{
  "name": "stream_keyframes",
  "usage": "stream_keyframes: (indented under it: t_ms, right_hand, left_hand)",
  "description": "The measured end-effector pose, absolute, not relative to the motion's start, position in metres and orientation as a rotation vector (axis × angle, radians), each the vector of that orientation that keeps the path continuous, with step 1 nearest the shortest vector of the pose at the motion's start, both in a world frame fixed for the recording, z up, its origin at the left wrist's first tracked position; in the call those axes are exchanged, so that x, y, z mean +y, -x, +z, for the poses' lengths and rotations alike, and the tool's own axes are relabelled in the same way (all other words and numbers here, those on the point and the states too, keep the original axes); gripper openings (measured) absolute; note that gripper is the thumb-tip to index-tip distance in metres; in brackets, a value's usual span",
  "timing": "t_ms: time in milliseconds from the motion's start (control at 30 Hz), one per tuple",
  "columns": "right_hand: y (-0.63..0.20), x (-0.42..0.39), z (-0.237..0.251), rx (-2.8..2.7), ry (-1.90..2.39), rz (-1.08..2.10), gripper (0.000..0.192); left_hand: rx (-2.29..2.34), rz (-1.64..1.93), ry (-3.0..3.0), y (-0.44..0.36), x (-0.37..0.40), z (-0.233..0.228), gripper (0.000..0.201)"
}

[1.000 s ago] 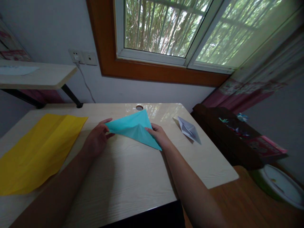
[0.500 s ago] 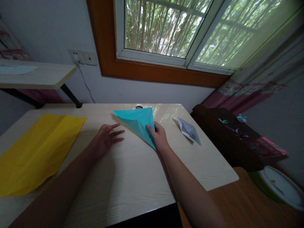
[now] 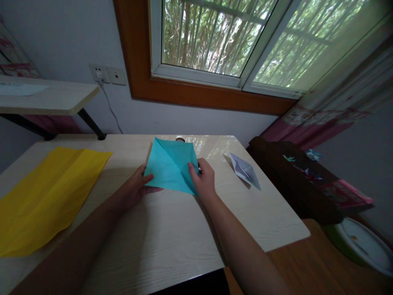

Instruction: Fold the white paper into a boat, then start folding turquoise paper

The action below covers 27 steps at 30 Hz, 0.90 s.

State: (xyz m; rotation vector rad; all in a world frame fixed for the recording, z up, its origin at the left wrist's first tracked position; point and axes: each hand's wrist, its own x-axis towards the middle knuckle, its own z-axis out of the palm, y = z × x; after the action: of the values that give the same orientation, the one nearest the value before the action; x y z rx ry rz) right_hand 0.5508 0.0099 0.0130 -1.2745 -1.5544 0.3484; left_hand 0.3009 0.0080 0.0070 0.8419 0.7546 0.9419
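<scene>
A sheet of turquoise paper (image 3: 172,166) with crease lines is held up just above the pale wooden table (image 3: 181,229). My left hand (image 3: 138,186) grips its lower left edge, thumb on the front and fingers behind. At the right edge, my right hand (image 3: 203,176) pinches the paper with the thumb on its face; the other fingers are mostly hidden behind it. To the right lies a folded white paper boat (image 3: 245,170), touched by neither hand.
Yellow paper (image 3: 55,196) covers the table's left side. A raised shelf (image 3: 58,96) on black legs stands behind it. A small round brown thing (image 3: 180,139) sits at the back edge. Right of the table are a dark wooden cabinet (image 3: 285,176) and a round white-topped bin (image 3: 365,241).
The turquoise paper has gone from a folded triangle to a roughly square, opened shape. My left hand, apart from it before, has closed on its left edge. My right hand keeps its hold.
</scene>
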Motion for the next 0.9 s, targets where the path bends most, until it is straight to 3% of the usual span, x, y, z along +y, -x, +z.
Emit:
stream_keyframes:
  t_ms: [333, 533, 767, 900]
  right_hand:
    - [-0.562, 0.024, -0.006, -1.216, 1.232, 0.727, 0.023]
    - [-0.566, 0.028, -0.011, -1.117, 1.152, 1.024, 0.025]
    - [-0.572, 0.032, -0.008, -1.099, 1.126, 1.067, 0.022]
    - [-0.581, 0.038, -0.009, -1.048, 1.113, 0.905, 0.050]
  left_hand:
    - [1.184, 1.146, -1.087, -0.288, 0.026, -0.007, 0.046]
    - [1.159, 1.282, -0.940, -0.277, 0.034, -0.008, 0.035]
    - [1.143, 1.222, -0.950, -0.267, 0.040, -0.009, 0.034]
    - [1.238, 1.094, -1.116, -0.261, 0.040, -0.007, 0.034]
